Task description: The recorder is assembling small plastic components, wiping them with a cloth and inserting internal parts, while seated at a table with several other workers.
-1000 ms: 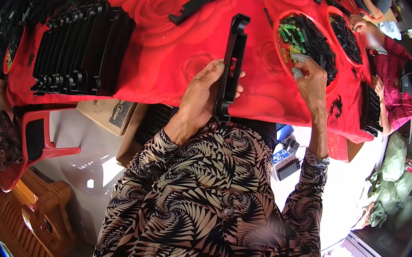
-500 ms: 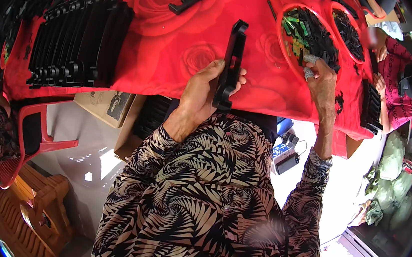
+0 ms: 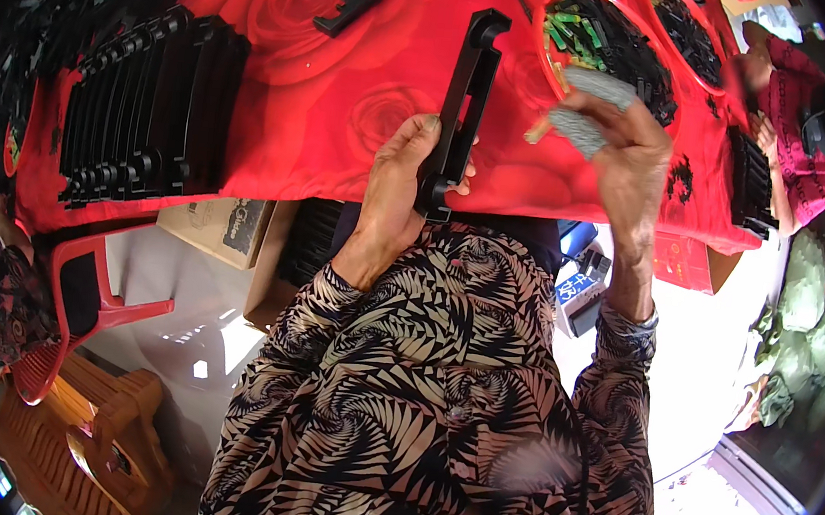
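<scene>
Black frame point(image 3: 455, 111) | long, slotted, knobbed ends | left grip point(image 3: 397, 173) clamped on it | right grip point(image 3: 634, 162) blurred, cannot tell

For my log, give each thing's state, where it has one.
Left hand: closed around long black part
Long black part: held, tilted
Right hand: blurred, grip unclear
Larger basin: holding black and green pieces
Black parts at left: lined up side by side
Cardboard box: open

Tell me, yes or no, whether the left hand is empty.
No, the left hand is gripping a long black slotted part.
</scene>
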Motion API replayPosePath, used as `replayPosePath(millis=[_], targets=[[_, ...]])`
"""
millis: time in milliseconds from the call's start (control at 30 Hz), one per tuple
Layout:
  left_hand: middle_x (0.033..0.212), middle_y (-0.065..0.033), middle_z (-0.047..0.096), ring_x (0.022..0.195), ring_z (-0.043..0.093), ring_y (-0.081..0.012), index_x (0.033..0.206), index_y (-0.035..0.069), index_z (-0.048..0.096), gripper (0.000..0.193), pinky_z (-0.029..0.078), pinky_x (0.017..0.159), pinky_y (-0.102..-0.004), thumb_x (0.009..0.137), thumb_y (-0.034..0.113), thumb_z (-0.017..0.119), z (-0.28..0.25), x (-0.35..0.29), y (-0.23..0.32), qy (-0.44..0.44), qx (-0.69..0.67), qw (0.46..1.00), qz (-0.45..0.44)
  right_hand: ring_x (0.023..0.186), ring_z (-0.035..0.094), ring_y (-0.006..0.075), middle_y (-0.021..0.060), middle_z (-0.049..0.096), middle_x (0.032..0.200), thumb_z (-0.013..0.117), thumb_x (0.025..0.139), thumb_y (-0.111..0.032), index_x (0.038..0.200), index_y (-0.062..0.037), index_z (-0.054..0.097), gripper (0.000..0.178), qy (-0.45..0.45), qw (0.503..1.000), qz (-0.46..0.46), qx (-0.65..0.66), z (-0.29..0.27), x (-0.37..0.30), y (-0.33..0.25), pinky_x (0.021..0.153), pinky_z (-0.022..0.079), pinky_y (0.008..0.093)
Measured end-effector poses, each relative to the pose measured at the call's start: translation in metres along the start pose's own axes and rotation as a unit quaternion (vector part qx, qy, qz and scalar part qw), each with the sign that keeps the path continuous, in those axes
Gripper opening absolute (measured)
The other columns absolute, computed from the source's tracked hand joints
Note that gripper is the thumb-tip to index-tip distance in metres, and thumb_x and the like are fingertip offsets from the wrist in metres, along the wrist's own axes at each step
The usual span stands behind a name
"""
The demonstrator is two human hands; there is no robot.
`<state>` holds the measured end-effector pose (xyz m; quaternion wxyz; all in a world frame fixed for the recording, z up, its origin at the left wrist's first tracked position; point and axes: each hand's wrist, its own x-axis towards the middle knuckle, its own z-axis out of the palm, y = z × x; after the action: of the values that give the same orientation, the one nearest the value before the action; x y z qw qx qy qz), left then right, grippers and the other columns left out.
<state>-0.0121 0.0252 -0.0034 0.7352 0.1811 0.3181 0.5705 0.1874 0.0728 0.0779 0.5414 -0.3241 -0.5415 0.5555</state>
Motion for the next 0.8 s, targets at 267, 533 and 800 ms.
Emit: replayPosePath(millis=[267,533,800], targets=[[0.088,-0.014,0.067,0.065,0.06,-0.0155,0.106,0.001,0.056,0.03,0.048,0.056,-0.0261,0.106,0.027,0.041,0.016,-0.006,0.003,0.029,0.091,0.994,0.051,0.083,0.066,0.0139,0.0074,0.065,0.087,0.067,0.075,0.016,0.109,-0.0007,0.069,0.038,0.009,0.966,-0.106,-0.237,0.047,0.004,0.019,0.075,0.057,0.027],[0.081,-0.009,0.064,0.06,0.061,-0.0142,0.111,0.0,0.057,0.029,0.046,0.049,-0.0247,0.104,0.027,0.048,0.013,-0.006,-0.002,0.038,0.085,0.993,0.076,0.075,0.063,0.0286,0.0161,0.06,0.086,0.06,0.071,0.014,0.107,0.0034,0.066,0.038,-0.002,0.925,-0.162,-0.344,0.053,-0.001,0.024,0.065,0.05,0.0345],[0.078,-0.0078,0.063,0.059,0.061,-0.0138,0.112,0.0,0.056,0.029,0.046,0.049,-0.0247,0.104,0.027,0.048,0.014,-0.006,0.001,0.049,0.09,0.993,0.062,0.077,0.06,0.0355,0.019,0.058,0.085,0.058,0.068,0.013,0.104,0.0068,0.064,0.037,-0.014,0.916,-0.177,-0.361,0.056,-0.002,0.027,0.066,0.048,0.0401]])
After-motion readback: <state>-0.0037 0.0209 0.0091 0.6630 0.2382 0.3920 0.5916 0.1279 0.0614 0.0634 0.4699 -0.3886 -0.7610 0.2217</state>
